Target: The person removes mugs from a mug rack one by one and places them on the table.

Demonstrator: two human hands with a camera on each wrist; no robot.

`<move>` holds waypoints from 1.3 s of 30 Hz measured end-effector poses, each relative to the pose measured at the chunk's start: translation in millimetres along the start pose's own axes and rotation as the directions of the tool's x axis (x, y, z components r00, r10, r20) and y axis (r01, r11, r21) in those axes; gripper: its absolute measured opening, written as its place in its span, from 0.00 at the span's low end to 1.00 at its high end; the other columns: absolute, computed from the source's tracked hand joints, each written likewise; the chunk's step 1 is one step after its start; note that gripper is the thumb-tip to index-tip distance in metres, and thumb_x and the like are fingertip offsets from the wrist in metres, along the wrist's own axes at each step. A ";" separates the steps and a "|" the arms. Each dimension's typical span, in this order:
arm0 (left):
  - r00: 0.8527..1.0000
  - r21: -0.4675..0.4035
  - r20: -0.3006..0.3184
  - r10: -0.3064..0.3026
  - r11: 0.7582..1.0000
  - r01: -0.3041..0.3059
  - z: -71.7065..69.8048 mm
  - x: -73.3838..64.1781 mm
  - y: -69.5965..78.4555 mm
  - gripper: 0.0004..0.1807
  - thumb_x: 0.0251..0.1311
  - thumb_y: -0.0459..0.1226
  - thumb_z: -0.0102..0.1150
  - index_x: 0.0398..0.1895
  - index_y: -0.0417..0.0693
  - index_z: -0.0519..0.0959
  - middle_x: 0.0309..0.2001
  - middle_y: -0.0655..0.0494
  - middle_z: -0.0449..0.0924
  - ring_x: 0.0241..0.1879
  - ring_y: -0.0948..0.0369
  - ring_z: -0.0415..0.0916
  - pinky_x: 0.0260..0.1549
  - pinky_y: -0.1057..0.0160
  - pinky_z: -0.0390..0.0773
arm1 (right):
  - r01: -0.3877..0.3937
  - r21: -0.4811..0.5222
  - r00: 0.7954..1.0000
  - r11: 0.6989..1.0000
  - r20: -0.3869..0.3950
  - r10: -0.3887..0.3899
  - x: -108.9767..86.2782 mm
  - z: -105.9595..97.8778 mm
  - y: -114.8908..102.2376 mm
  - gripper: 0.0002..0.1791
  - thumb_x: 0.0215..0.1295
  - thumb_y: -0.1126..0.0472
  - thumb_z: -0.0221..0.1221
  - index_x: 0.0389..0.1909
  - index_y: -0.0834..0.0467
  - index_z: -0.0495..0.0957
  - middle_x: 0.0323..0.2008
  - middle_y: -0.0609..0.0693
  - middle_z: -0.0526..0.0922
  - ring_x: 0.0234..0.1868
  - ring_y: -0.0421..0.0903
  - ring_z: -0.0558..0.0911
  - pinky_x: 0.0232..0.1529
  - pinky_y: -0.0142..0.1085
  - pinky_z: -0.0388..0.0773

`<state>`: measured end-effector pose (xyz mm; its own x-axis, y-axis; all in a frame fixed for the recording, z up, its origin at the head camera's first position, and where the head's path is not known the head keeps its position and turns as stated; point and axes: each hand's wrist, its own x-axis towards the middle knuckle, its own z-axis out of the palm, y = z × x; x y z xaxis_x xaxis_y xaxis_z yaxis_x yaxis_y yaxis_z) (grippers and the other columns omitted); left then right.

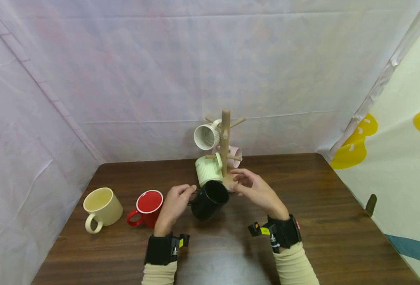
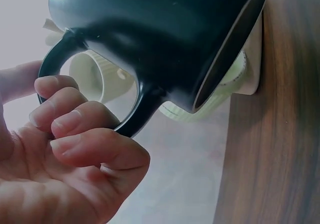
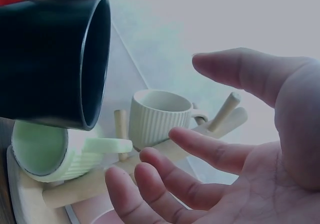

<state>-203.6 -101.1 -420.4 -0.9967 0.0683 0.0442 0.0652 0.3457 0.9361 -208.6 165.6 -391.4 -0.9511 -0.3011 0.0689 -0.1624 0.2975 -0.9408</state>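
Note:
My left hand [image 1: 176, 206] grips a black mug [image 2: 165, 39] by its handle, the fingers curled through the loop. The mug is tilted, its mouth turned toward the right hand in the head view. My right hand [image 1: 258, 192] is held apart from it, fingers spread and loosely bent, with nothing in them. Just behind the black mug stands a wooden mug rack [image 1: 225, 138]. On it hang a white ribbed mug [image 1: 207, 136] high up, a light green ribbed mug [image 1: 208, 171] lower down and a pink mug [image 1: 235, 156] behind the post.
A red mug [image 1: 151, 208] stands on the brown table [image 1: 338, 221], close to the left forearm. Farther left is a pale yellow mug [image 1: 104, 208]. A pale cloth wall [image 1: 153, 79] rises behind the table, with a patterned cloth at the right.

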 end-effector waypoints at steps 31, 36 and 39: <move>0.995 -0.056 0.024 -0.093 0.994 0.094 -12.8 6.1 -22.5 0.21 0.71 0.41 0.50 0.24 0.35 0.79 0.20 0.56 0.66 0.31 0.55 0.69 0.35 0.62 0.67 | -0.011 -0.012 1.000 1.000 0.022 0.011 2.6 1.8 2.3 0.25 0.68 0.61 0.62 0.65 0.58 0.72 0.54 0.61 0.79 0.45 0.46 0.80 0.45 0.40 0.82; 0.993 -0.064 0.022 -0.114 0.991 0.115 -11.4 6.9 -25.2 0.18 0.71 0.40 0.51 0.30 0.36 0.84 0.31 0.51 0.79 0.41 0.52 0.76 0.43 0.61 0.72 | -0.004 -0.020 1.000 1.000 0.021 0.004 2.6 1.8 3.1 0.26 0.67 0.59 0.63 0.65 0.58 0.72 0.55 0.61 0.79 0.45 0.45 0.81 0.44 0.38 0.82; 0.992 -0.086 0.021 -0.125 0.988 0.126 -10.2 7.7 -26.7 0.17 0.70 0.39 0.51 0.32 0.37 0.85 0.34 0.52 0.81 0.43 0.53 0.78 0.44 0.63 0.73 | 0.000 -0.019 1.000 1.000 0.019 0.001 2.5 1.8 3.2 0.26 0.67 0.60 0.63 0.65 0.58 0.72 0.54 0.61 0.79 0.45 0.45 0.81 0.44 0.37 0.82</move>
<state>-213.5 -119.3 -441.5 -0.9958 0.0440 -0.0804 -0.0656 0.2700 0.9606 -211.0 164.2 -394.9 -0.9461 -0.3180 0.0620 -0.1670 0.3146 -0.9344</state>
